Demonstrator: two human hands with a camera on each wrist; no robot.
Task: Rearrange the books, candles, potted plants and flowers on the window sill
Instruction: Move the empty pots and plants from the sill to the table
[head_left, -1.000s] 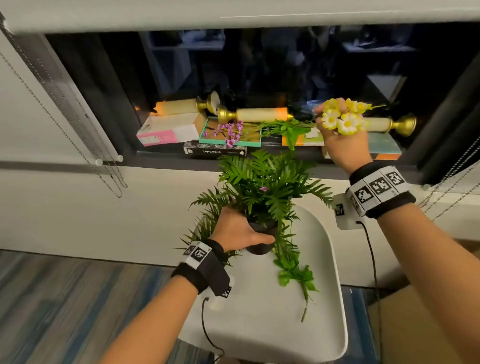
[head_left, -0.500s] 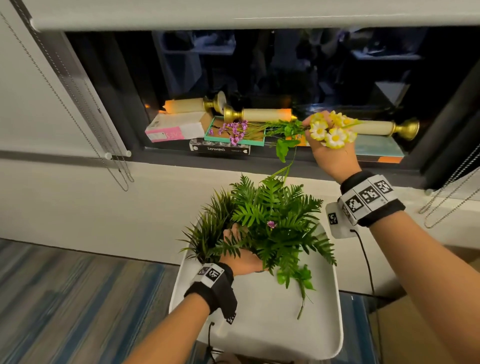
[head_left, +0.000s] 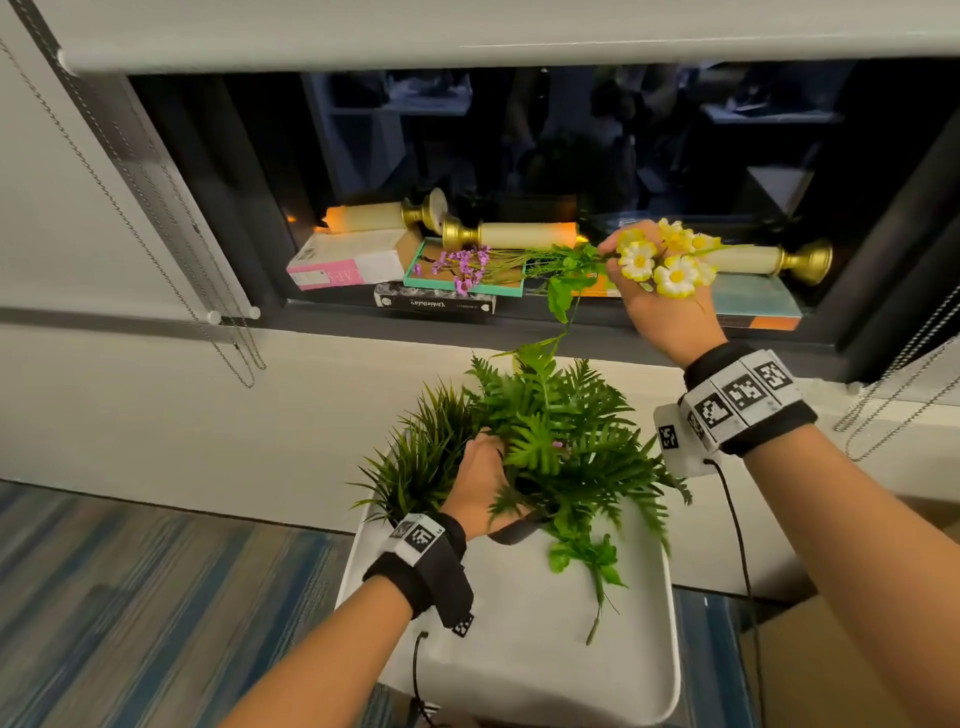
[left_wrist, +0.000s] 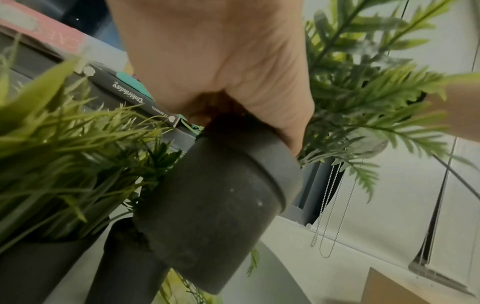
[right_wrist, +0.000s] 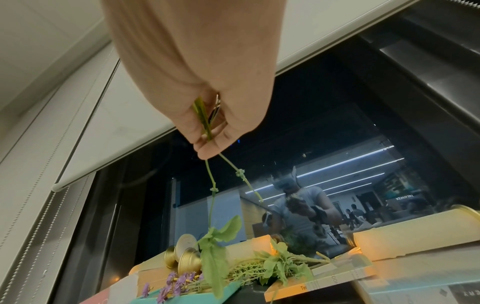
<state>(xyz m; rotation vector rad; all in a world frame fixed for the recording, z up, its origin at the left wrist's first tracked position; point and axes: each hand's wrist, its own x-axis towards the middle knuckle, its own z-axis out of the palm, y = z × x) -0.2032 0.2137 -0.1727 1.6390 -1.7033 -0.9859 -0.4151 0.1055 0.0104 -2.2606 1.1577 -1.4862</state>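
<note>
My left hand grips the rim of a tilted dark pot holding a fern plant, low over a white chair seat. A second, grassy potted plant stands beside it on the left. My right hand holds a bunch of yellow-white flowers by their stems above the window sill. Purple flowers lie on a teal book. Three candles in gold holders lie on their sides over flat books.
A loose green sprig lies on the chair seat. Blind chains hang left of the window, more hang at the right. A rolled blind spans the top. The dark glass reflects a room. Striped carpet lies below.
My left hand has lowered the fern pot onto the chair beside the grassy plant. My right hand with the yellow flowers has shifted slightly left and down.
</note>
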